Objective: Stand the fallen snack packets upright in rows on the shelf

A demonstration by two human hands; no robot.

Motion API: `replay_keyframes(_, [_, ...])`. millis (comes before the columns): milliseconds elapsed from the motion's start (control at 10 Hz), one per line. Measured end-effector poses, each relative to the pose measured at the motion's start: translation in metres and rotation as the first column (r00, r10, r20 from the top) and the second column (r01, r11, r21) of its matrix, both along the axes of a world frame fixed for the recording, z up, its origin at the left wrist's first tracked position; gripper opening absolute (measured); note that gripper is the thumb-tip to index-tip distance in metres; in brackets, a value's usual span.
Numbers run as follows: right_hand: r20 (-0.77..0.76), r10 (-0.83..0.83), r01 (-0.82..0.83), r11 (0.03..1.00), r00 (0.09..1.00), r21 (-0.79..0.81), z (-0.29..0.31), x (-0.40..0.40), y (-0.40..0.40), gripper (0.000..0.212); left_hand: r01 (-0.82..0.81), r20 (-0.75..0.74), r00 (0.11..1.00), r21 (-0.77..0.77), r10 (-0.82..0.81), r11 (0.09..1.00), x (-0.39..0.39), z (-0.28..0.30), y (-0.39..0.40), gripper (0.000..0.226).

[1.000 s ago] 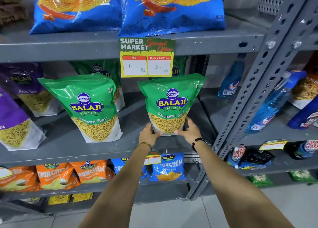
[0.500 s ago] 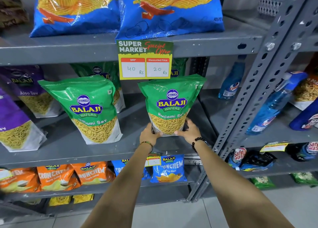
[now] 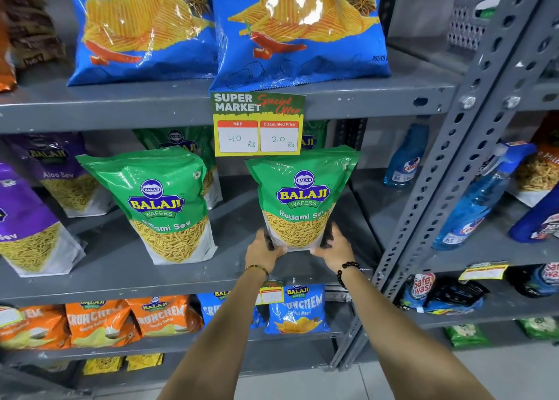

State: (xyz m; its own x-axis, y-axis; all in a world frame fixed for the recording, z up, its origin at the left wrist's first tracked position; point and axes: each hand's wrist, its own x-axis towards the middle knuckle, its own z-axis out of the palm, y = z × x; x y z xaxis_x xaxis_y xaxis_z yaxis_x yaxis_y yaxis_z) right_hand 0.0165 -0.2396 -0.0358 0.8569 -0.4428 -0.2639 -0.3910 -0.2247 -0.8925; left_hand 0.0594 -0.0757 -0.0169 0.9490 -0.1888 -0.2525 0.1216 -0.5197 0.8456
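A green Ratlami Sev packet [image 3: 301,197] stands upright near the front of the grey middle shelf [image 3: 121,281]. My left hand [image 3: 262,250] grips its bottom left corner and my right hand [image 3: 335,246] grips its bottom right corner. A second green Ratlami Sev packet [image 3: 160,206] stands upright to its left, leaning back a little. Two more green packets [image 3: 178,141] stand behind, partly hidden by the price tag. Purple Aloo Sev packets [image 3: 27,227] stand at the far left of the same shelf.
A yellow-green price tag [image 3: 257,124] hangs from the upper shelf edge just above the held packet. Blue chip bags [image 3: 299,27] sit on the top shelf. Orange and blue Crunchem packets [image 3: 295,310] fill the shelf below. A perforated steel upright [image 3: 438,188] and blue spray bottles [image 3: 481,197] stand to the right.
The held packet has stayed upright between both hands and shifted slightly back on the shelf. The view has tilted down a little.
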Motion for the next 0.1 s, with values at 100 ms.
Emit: replay_keyframes(100, [-0.035, -0.045, 0.038, 0.984, 0.998, -0.174, 0.0025, -0.0139, 0.0129, 0.087, 0.031, 0.028, 0.999, 0.124, -0.035, 0.992, -0.0116, -0.0093, 0.0088, 0.079])
